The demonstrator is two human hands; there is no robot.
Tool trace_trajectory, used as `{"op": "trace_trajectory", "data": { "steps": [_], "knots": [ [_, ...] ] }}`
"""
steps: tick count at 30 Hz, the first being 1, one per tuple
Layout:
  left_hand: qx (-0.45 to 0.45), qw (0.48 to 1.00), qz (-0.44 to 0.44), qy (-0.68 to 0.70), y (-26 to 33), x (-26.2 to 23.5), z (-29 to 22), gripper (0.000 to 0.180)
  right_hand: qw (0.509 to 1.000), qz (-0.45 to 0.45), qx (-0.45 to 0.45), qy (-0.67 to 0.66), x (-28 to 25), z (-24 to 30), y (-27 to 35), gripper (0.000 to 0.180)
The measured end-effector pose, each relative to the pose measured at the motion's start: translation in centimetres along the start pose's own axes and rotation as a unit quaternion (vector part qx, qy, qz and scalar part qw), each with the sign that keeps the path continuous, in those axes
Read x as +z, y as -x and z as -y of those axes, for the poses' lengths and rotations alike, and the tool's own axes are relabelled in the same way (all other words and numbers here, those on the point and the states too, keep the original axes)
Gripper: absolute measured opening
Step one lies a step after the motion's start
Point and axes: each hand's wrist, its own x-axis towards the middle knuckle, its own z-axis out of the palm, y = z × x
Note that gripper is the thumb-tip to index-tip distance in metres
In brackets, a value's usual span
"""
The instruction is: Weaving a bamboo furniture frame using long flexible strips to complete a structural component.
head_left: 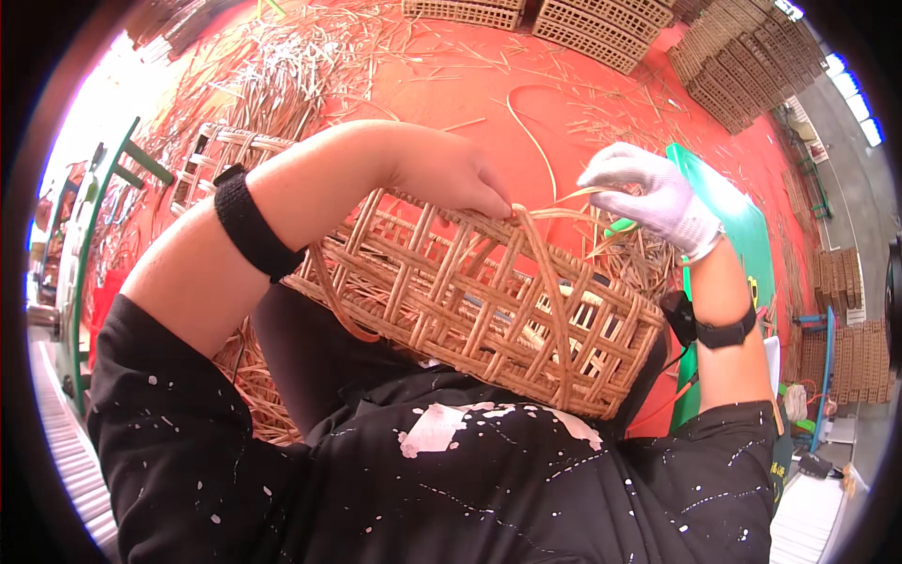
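Note:
An open-weave wicker basket (pixel 493 315) lies tilted across my lap, its rim toward my hands. My bare left hand (pixel 451 174) is closed at the rim, thumb and finger pinching the edge where a strand comes out. In its white glove, my right hand (pixel 648 193) pinches a thin tan wicker strand (pixel 573 195) just above and right of the rim. That strand runs between the two hands, and a length loops up over the floor. Beside the gloved fingers shows a small green object (pixel 620 227), partly hidden.
Cut wicker strips (pixel 291 80) litter the red floor (pixel 442 99). Stacked woven baskets (pixel 601 33) stand at the back and right. A green board (pixel 742 221) is beside my right forearm. At far left stands a green metal frame (pixel 99 235).

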Motion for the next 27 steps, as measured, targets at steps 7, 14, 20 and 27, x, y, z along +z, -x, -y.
{"op": "trace_trajectory", "data": {
  "steps": [7, 14, 20, 27],
  "knots": [
    [0.038, 0.997, 0.051, 0.037, -0.5, 0.5, 0.0, 0.037, 0.994, 0.046, 0.018, 0.098, 0.7, -0.6, -0.6, 0.025],
    [0.019, 0.993, 0.026, 0.111, 0.7, 0.0, -0.5, 0.036, 0.888, 0.373, 0.239, -0.120, 1.0, -0.9, -0.6, 0.027],
    [0.013, 0.995, 0.023, 0.097, 0.0, 0.1, -0.7, 0.034, 0.900, 0.427, 0.050, -0.072, 4.0, -2.6, -3.6, 0.047],
    [0.031, 0.996, -0.009, 0.084, 0.2, 0.4, -0.4, 0.030, 0.923, 0.299, 0.103, -0.218, 4.4, -1.5, -4.8, 0.044]
  ]
}}
